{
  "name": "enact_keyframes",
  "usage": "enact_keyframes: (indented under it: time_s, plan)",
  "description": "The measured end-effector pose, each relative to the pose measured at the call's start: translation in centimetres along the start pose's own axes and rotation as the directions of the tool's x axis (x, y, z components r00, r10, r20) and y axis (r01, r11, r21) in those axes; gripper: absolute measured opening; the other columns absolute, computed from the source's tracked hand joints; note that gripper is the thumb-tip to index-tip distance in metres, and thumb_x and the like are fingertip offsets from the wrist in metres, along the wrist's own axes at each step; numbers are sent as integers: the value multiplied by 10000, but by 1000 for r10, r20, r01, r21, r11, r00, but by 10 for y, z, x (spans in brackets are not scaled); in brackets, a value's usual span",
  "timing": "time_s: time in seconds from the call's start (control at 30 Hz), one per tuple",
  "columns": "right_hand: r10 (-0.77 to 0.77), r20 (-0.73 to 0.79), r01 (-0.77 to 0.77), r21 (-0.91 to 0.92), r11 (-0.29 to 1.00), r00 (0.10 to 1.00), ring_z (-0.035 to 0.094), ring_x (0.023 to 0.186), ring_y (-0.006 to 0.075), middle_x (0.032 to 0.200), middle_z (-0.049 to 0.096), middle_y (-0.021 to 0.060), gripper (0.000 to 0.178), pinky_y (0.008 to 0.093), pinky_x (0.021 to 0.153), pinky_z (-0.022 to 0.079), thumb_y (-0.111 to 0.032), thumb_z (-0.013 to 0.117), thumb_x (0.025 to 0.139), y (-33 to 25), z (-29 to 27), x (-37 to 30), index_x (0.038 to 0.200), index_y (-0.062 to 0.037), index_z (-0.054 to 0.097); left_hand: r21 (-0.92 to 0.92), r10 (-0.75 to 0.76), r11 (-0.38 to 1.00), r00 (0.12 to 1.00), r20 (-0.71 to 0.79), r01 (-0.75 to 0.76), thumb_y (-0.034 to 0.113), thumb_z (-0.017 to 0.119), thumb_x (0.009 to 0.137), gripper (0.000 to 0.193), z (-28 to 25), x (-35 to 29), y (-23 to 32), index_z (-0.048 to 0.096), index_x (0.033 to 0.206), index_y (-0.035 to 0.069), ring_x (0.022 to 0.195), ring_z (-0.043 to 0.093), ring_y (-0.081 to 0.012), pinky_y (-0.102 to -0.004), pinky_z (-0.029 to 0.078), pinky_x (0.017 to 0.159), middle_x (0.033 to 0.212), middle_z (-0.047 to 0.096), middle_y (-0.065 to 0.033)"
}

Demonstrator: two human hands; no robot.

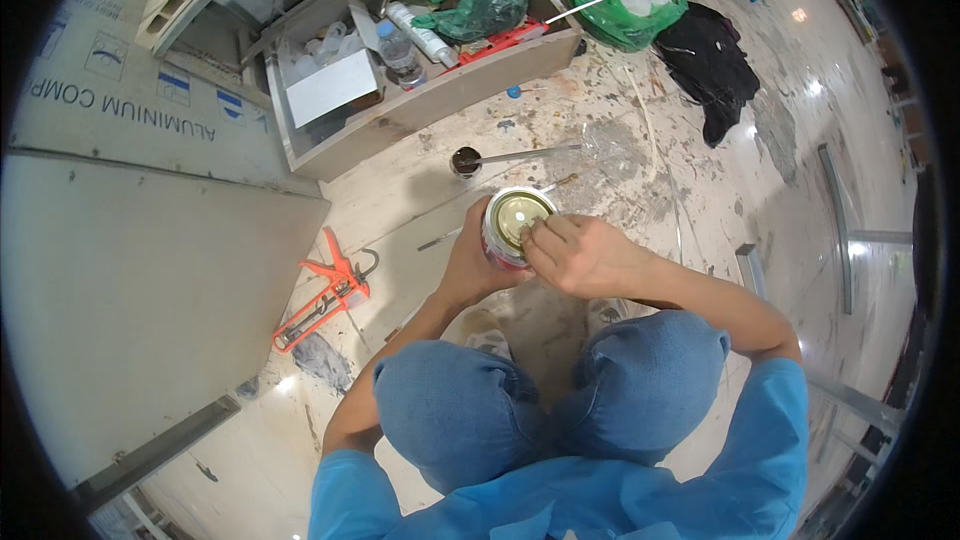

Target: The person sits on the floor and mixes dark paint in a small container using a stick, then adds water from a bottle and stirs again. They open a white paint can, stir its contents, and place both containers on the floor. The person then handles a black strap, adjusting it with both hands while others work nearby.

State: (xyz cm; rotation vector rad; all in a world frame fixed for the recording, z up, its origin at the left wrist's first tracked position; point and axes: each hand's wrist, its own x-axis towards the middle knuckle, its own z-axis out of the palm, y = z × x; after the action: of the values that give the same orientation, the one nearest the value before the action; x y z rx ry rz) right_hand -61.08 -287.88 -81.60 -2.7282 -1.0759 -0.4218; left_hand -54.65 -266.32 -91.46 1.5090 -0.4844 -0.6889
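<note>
I squat over a small round tin can (520, 218) with a gold-coloured lid, seen from above. My left hand (470, 265) is wrapped round its side and holds it upright. Against the right edge of the lid, my right hand (575, 255) is closed, its fingers bent at the rim; whether they pinch something small is hidden. Just beyond the can stands a small cup of dark stuff (464, 162), with a long thin metal strip (530, 154) reaching from it to the right.
An orange caulking gun (328, 292) lies on the floor at left, beside a large panel (150, 290). Ahead is an open wooden drawer (430, 100) with a bottle, tubes and a green bag. Further right are another green bag (625, 10), black cloth (710, 65) and metal bars (838, 230).
</note>
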Motion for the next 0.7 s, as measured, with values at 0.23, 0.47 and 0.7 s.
enact_keyframes:
  time_s: [0.23, 0.47, 0.7]
  plan:
    - [-9, 9, 10, -55, 998, 1000, 668, 749, 236, 795, 607, 108, 183, 340, 610, 586, -166, 670, 748, -9, -17, -15, 821, -1, 639, 33, 45, 998, 997, 59, -47, 173, 1000, 609, 1198, 19, -2, -16, 308, 1577, 34, 1392, 518, -261, -408, 423, 1179, 1479, 524, -147]
    - [512, 2, -462, 431, 775, 859, 689, 693, 215, 783, 689, 99, 127, 347, 635, 573, -124, 681, 876, 24, -29, -27, 890, 0, 704, 60, 22, 998, 997, 80, -27, 188, 1024, 608, 1235, 10, -15, -23, 286, 1595, 92, 1420, 496, -260, -438, 398, 1199, 1501, 505, -125]
    - [868, 381, -303, 909, -287, 319, 682, 715, 143, 832, 739, 64, 201, 299, 680, 561, -145, 624, 1026, 29, 38, -70, 1004, 9, 751, 137, 16, 990, 1000, 25, -20, 197, 1029, 602, 1250, -1, -22, -35, 277, 1593, 76, 1426, 490, -276, -429, 395, 1207, 1514, 481, -129]
